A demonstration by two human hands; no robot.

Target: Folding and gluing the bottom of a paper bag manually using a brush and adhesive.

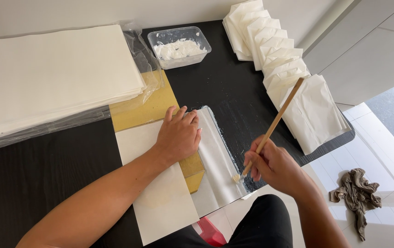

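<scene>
My left hand [178, 135] lies flat, fingers spread, on a yellow-brown board [144, 110] that sits over a white paper sheet [160, 206]. A folded strip of that paper [215, 160] sticks out to the right of the board. My right hand [273, 165] grips a wooden-handled brush [275, 124]. The bristles touch the strip's lower right edge, near the front edge of the black table [234, 87]. A clear plastic tub of white paste [179, 47] stands at the back of the table.
A thick stack of white sheets [54, 73] in clear wrap fills the back left. A row of folded white paper bags [279, 59] overlaps along the table's right side. A brown rag [358, 193] lies on the tiled floor at right.
</scene>
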